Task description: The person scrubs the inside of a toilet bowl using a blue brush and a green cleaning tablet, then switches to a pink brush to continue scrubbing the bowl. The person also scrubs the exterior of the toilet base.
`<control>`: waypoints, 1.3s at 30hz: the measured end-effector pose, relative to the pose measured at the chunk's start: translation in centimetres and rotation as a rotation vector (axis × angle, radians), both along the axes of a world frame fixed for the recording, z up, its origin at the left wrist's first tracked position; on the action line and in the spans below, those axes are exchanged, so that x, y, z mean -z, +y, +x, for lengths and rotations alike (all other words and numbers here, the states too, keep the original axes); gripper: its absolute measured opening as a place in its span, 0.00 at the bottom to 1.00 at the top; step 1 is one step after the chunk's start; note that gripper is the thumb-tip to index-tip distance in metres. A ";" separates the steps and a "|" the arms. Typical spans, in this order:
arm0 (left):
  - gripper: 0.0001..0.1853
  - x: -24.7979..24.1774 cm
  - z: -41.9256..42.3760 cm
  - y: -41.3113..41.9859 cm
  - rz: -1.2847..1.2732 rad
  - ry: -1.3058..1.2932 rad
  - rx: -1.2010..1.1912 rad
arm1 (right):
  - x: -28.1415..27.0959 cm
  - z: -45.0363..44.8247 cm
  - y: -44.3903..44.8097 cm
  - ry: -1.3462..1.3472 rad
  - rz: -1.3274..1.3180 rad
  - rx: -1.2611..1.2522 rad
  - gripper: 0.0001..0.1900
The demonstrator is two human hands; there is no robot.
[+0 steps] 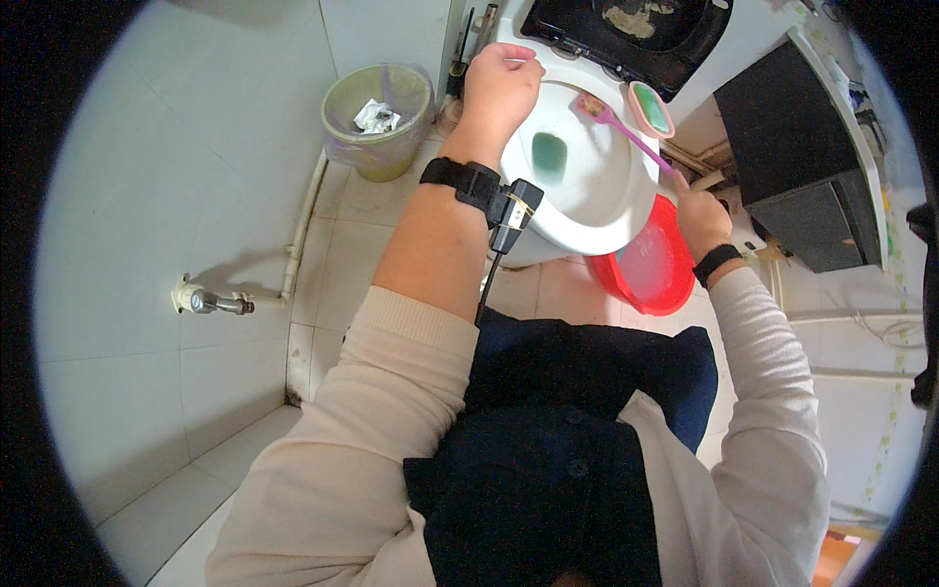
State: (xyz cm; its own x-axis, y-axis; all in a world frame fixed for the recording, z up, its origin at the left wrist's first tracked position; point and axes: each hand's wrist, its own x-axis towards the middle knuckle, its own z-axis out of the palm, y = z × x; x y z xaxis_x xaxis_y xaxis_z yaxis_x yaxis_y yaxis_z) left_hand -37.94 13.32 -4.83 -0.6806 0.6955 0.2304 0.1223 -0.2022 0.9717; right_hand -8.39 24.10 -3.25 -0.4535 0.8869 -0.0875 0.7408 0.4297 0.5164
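My right hand (703, 219) grips the pink handle of a brush (637, 139). Its head lies against the inner far wall of the white toilet bowl (609, 183), just under the rim. Blue-green water (549, 155) stands at the bottom of the bowl. My left hand (506, 81), fingers curled and nothing visible in them, is over the left part of the rim; I cannot tell whether it touches. On the toilet's right rim rests a pale pink dish (637, 103) with a green block (650, 108), perhaps soap.
A red basin (678, 275) with cloudy water stands on the floor right of the toilet. The black seat lid (572, 18) is raised behind. A lined waste bin (381, 158) stands left. A wall tap (216, 302) juts out. A black-fronted cabinet (792, 125) is at right.
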 end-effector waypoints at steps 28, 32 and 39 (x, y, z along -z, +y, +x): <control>0.15 -0.5 -0.2 -0.3 0.057 -0.069 -0.002 | 0.3 1.2 -1.1 -0.135 -0.152 -0.120 0.24; 0.13 1.4 1.1 0.9 -0.033 -0.064 0.030 | 1.0 0.2 -2.7 0.171 -0.248 -0.463 0.24; 0.15 6.7 8.5 1.9 -0.400 0.053 0.694 | 1.6 -4.8 -6.5 1.181 -0.716 0.164 0.20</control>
